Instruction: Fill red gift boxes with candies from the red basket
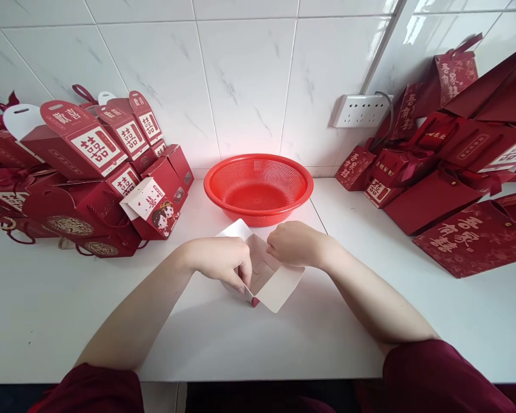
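Observation:
A small box with a white inside and a red outside [278, 287] stands on the white table, its top flaps spread open. My left hand [223, 261] is at its left side, thumb outside and fingers inside, closed on the left wall near the front corner. On the right, my right hand [294, 244] lies over the back right edge, its fingers curled and partly hidden. Whether it grips the wall cannot be made out. Just behind the box sits a red plastic basket [258, 215] with mesh sides.
Stacked red gift boxes [81, 152] fill the left of the table [258, 350]. More red boxes and bags [434, 198] stand at the right. A white power strip [361, 111] with a cable is on the tiled wall behind.

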`<state>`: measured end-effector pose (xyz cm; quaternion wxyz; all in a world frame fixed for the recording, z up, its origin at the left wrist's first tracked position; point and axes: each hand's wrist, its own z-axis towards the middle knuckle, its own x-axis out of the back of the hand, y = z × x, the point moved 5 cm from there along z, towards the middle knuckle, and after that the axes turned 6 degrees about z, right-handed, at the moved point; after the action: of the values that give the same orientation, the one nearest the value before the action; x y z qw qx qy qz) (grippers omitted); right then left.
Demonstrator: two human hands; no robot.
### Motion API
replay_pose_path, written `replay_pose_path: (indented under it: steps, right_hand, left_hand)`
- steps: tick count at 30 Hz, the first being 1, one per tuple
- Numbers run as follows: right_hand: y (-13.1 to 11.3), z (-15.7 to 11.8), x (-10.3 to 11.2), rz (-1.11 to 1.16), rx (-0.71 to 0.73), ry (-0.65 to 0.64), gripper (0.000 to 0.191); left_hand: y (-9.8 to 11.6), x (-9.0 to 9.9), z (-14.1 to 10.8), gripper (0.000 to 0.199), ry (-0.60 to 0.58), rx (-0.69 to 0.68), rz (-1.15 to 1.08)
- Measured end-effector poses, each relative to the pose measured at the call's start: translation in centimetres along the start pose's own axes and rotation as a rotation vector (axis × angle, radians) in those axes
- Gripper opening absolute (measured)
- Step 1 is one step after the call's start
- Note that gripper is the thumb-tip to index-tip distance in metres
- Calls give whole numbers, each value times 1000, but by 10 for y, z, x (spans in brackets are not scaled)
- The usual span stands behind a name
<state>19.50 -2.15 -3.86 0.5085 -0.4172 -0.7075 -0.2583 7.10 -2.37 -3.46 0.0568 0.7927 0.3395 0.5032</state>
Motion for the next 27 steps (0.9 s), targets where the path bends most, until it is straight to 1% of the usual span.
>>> replay_pose_path:
  steps: [3, 6, 8, 11, 13, 16, 18, 20, 22, 23, 25, 27]
  right_hand:
    - [-1, 0, 0, 8, -15, 6, 22]
    - [1, 0, 1, 16, -36, 18, 24]
    - [4, -1, 2, 29, -50, 28, 29]
    - [9, -7, 4, 82, -35, 70, 36]
    - [10, -13, 8, 138, 0, 103, 42]
    - [11, -26, 17, 164, 44, 162, 46]
    - [11, -34, 26, 169, 53, 232, 40]
    - [12, -40, 34, 221, 73, 323, 26]
    - [12, -40, 39, 292, 112, 405, 9]
    - [11, -39, 40, 320, 136, 427, 8]
    - [6, -31, 37, 348, 192, 435, 18]
    - [-1, -21, 30, 323, 247, 440, 26]
  left_hand:
    - [0, 0, 1, 19, 4, -9, -13]
    - [-3, 2, 1, 18, 18, -31, -41]
    - [-6, 6, -3, 18, 29, -49, -89]
    - [-4, 17, -15, 21, 64, -74, -153]
    - [-1, 27, -26, 22, 153, -52, -143]
    - [-1, 44, -41, 19, 390, 83, -96]
    - [-3, 51, -48, 20, 520, 188, -42]
    - [-6, 53, -51, 22, 579, 271, 31]
    - [-8, 49, -49, 27, 565, 319, 95]
    - [-9, 46, -46, 32, 537, 325, 113]
    - [-9, 35, -38, 55, 461, 327, 124]
    - [-10, 24, -28, 80, 405, 324, 125]
